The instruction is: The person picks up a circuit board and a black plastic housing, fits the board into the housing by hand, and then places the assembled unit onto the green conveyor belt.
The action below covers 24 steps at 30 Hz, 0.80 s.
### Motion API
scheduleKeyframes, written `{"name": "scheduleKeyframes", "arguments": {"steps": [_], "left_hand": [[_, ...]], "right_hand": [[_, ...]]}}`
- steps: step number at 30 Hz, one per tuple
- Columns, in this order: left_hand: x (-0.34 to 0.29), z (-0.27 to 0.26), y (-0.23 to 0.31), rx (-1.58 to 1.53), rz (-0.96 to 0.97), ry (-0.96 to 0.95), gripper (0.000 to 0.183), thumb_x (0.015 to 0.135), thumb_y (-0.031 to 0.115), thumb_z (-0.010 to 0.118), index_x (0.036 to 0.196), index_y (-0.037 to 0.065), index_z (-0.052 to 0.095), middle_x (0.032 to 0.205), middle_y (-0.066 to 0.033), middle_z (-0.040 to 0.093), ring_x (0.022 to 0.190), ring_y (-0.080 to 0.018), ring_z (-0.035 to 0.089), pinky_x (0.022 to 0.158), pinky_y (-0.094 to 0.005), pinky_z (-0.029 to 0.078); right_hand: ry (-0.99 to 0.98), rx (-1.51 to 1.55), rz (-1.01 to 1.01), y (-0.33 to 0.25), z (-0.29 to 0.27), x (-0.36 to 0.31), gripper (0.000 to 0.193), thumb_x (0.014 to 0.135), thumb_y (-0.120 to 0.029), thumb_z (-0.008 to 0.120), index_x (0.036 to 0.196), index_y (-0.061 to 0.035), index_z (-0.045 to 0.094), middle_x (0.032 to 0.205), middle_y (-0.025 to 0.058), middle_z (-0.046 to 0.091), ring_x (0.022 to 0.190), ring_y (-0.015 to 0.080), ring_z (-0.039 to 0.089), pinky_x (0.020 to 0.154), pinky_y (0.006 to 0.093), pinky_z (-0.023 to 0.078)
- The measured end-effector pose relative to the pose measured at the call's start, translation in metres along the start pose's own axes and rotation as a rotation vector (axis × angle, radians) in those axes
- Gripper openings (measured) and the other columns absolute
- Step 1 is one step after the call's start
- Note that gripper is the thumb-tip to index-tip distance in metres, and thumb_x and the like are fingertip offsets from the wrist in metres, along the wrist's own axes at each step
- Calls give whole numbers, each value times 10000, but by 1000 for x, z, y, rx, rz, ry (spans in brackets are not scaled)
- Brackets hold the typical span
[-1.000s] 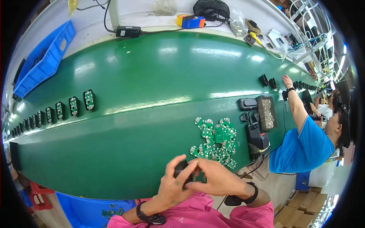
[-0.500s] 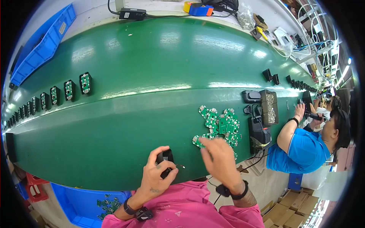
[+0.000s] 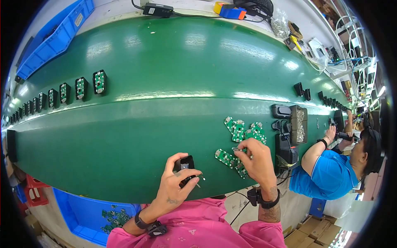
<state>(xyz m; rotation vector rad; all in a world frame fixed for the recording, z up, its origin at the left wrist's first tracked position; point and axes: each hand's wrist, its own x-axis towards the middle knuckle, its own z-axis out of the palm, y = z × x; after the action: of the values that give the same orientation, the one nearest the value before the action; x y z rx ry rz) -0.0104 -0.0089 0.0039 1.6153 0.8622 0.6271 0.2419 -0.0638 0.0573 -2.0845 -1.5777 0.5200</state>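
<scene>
My left hand grips a small black plastic case near the front edge of the table. Short thin wires with a pale tip stick out of the case beside my fingers. To the right, my right hand hangs over a loose pile of green circuit boards. Its thumb and forefinger pinch a circuit board by the edge; most of that board is hidden by the fingers. Other boards lie under and around this hand.
Black cases with boards stand in a row along the left. A blue crate sits behind them; a blue bin is below the table edge. Right of the pile are a parts tray and a black device. A co-worker sits at right.
My right hand has come down on the pile and its fingers have closed on a board. Several boards have shifted. The left hand keeps the case, now turned slightly more upward. The view has shifted a little.
</scene>
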Motion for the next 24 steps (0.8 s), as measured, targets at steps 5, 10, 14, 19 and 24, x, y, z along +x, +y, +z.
{"name": "scheduleKeyframes", "arguments": {"steps": [5, 10, 14, 19, 24], "left_hand": [[4, 3, -13, 81, 121, 58, 117, 794, 3, 738, 889, 61, 706, 1347, -143, 436, 851, -159, 632, 684, -254, 541], [10, 10, -9, -55, 32, 94, 97, 791, 25, 750, 858, 51, 685, 1329, -143, 451, 895, -159, 605, 716, -283, 522], [14, 13, 3, -124, -24, 98, 128, 796, 110, 767, 881, 67, 681, 1275, -158, 520, 990, -267, 607, 804, -357, 507], [16, 13, 7, -71, 4, 110, 115, 804, 103, 756, 879, 57, 681, 1245, -157, 537, 980, -261, 614, 797, -356, 505], [17, 13, 5, -26, 25, 113, 114, 803, 101, 752, 881, 54, 684, 1231, -159, 545, 984, -259, 617, 808, -359, 501]], "right_hand": [[85, 276, 120, 8, 7, -6, 195, 902, -49, 668, 1053, -3, 554, 713, 46, 609, 511, 114, 536, 470, 258, 396], [-114, 981, 196, -4, 29, -19, 257, 1039, -171, 484, 1252, -27, 467, 706, 45, 590, 382, 56, 423, 374, 193, 310], [-365, 1628, 409, -9, 46, -29, 477, 990, -147, 578, 1420, -30, 410, 890, 97, 592, 501, 35, 427, 435, 198, 348], [-286, 1076, 63, -19, 58, -36, 801, 830, -50, 729, 1518, -52, 319, 973, 65, 561, 635, 43, 477, 566, 189, 398], [-78, 420, -30, -30, 59, -42, 738, 761, 10, 744, 1437, -47, 455, 987, 81, 635, 688, 108, 560, 608, 245, 468]]}}
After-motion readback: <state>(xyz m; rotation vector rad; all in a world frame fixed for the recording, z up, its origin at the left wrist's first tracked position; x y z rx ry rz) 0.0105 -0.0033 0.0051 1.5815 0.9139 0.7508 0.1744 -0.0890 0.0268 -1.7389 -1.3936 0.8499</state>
